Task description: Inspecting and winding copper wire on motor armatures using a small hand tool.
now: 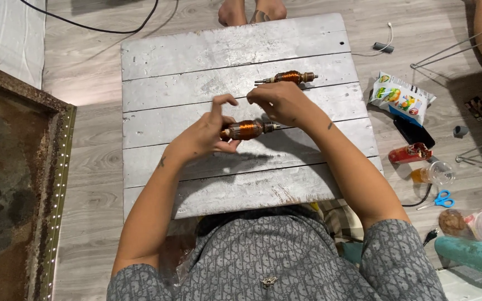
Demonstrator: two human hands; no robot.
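The left hand (205, 136) pinches one end of a copper-wound motor armature with a steel shaft (247, 129); the right hand (277, 100) closes its fingertips at the opposite shaft end. The armature is held just above the grey-painted wooden plank board (196, 56), long axis left-right, shaft tip pointing right. Support both ends and keep the fingers off the windings. A second copper-wound armature (288, 78) lies beyond, parallel.
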